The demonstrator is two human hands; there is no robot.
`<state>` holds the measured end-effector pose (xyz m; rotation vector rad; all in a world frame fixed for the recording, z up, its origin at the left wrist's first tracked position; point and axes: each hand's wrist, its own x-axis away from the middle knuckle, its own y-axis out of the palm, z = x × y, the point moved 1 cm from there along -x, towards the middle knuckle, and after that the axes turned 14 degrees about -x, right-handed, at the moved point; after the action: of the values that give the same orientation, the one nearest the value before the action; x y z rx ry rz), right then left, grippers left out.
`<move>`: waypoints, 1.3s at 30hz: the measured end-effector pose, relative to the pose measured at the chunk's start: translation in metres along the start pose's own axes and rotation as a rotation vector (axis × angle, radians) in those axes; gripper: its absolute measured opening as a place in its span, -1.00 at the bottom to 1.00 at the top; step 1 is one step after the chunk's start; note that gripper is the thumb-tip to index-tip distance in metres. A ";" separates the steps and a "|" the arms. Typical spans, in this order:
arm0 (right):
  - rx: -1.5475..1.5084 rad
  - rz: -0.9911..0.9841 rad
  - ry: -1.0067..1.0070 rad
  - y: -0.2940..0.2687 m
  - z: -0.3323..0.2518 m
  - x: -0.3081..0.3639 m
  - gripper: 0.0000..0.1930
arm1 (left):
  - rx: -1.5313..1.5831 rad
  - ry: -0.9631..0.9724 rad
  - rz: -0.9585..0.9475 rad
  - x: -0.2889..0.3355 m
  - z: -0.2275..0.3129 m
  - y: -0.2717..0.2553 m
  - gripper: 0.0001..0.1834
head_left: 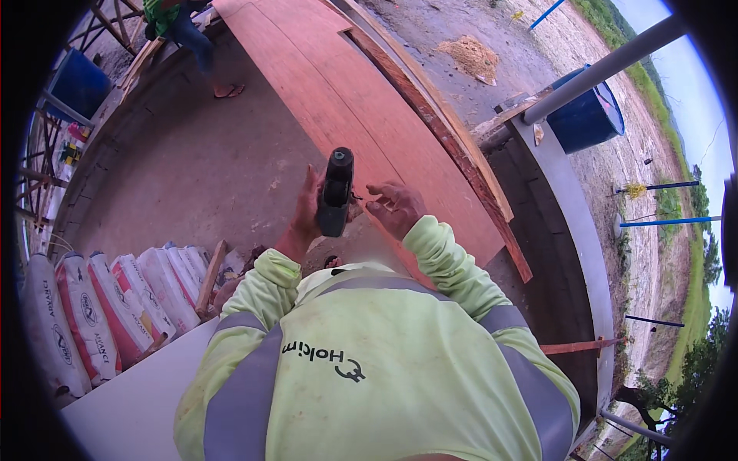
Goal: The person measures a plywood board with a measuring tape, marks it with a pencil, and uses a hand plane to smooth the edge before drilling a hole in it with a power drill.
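My left hand (304, 213) is closed round a dark, narrow tool that looks like a hand plane (334, 207), held up in front of my chest. Its rounded end points away from me, and a hollow shows in its middle. Just to the right, my right hand (399, 209) is raised with bent fingers apart, near the tool but not gripping it. Beneath both hands runs a long reddish plywood sheet (338, 96), stretching from near me toward the far left. Rough timber boards (430, 115) lie along its right edge.
Several filled sacks (100, 315) stand at the lower left beside a wooden piece (211, 280). Blue drums (588, 115) stand at the right and far left. A grey pole (607, 69) slants in at upper right. Another person (188, 34) is at the far left, near a low curved wall.
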<state>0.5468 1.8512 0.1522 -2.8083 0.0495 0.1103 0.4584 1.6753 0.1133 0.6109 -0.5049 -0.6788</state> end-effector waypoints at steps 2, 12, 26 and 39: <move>0.117 0.036 -0.030 0.007 0.003 0.003 -0.67 | -0.019 -0.076 -0.014 0.000 -0.005 0.003 -0.24; 0.382 0.037 -0.139 0.002 -0.002 0.011 -0.88 | -0.096 -0.066 -0.060 -0.003 -0.027 0.007 -0.16; 0.289 -0.022 -0.076 0.000 -0.006 0.003 -0.91 | -0.128 0.084 -0.123 0.010 -0.024 0.010 -0.08; 0.172 -0.210 -0.059 0.018 0.021 0.013 -0.87 | -0.176 0.109 -0.119 0.023 -0.039 -0.010 -0.26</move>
<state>0.5578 1.8409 0.1254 -2.6183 -0.2374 0.1316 0.4939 1.6667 0.0841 0.5117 -0.3056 -0.7888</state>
